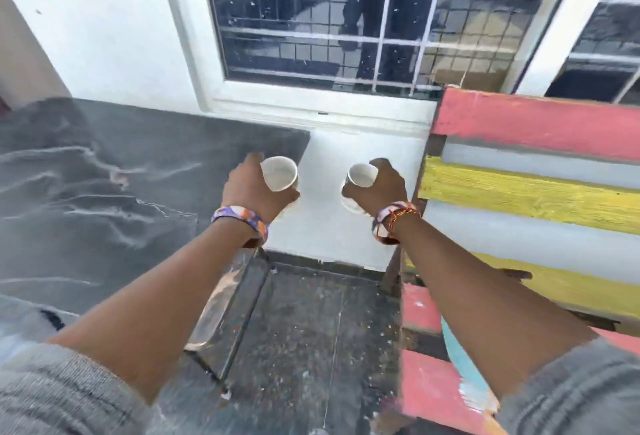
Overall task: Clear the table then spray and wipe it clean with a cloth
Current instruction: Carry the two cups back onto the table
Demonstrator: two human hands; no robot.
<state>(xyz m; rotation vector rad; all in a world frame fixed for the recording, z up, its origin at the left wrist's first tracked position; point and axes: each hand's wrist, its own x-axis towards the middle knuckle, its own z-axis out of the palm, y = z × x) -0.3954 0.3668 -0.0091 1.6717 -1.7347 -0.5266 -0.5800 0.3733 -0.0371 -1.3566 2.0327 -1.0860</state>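
At far left the dark marbled table shows a bare top across the part in view, so the clearing looks nearly done or in its last step; no spray bottle or cloth appears anywhere, and the spraying and wiping seem still to come. The left hand reaches forward past the table's right corner, arm almost straight, fingers and thumb curled round a white paper cup held upright with its open mouth toward the camera; it looks empty. Just to the right, beside it but not touching, the right hand grips a second cup the same way, thumb wrapped on the near side, the arm likewise extended. Both cups hang in the air over the gap between table and bench, in front of the white wall under the window, and rest on nothing. Each wrist wears a patterned band and grey sleeves are pushed up to the elbows. At far right stands the bench of pink, yellow and grey slats. Where the cups are meant to go is not shown.
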